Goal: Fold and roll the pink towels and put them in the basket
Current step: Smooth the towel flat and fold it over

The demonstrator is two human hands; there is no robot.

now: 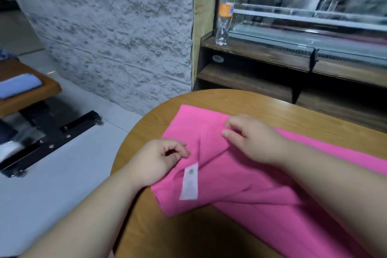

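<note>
- wooden table [209,98]: rounded top that carries the work. its near and right parts run out of frame, so how much room is left for rolling cannot be judged.
- pink towel [261,190]: lies on the table, part folded, with a flap turned over at the left end and a long run going off the right edge.
  - risk: the layers look uneven and creased. if they are rolled like this the roll would likely come out skewed or loose.
  - risk: the left end lies close to the table's rim. a hard tug toward the person could drag it over the side.
  - hidden: its full length, its far right end and whether more towels wait there.
- right hand [253,138]: on the towel's upper fold, fingers bent, thumb and forefinger seemingly pinching a ridge of cloth.
  - risk: a grip that small may catch only the top layer, so the layers beneath would lag and bunch.
- left hand [157,161]: over the towel's left edge, fingers loosely curled with a dark gap under them.
  - hard to make out: whether it pinches cloth or merely rests there cannot be told, since blur softens the fingertips.
- plastic bottle [225,12]: upright on the dark shelf beyond the table, well apart from the work.
- white label [189,182]: sewn to the towel and lying face up between the two hands.
  - risk: it may end up showing on the outside of the roll.
  - hard to make out: the print is unreadable.
- basket: not in view, so its place and distance are unknown.
</note>
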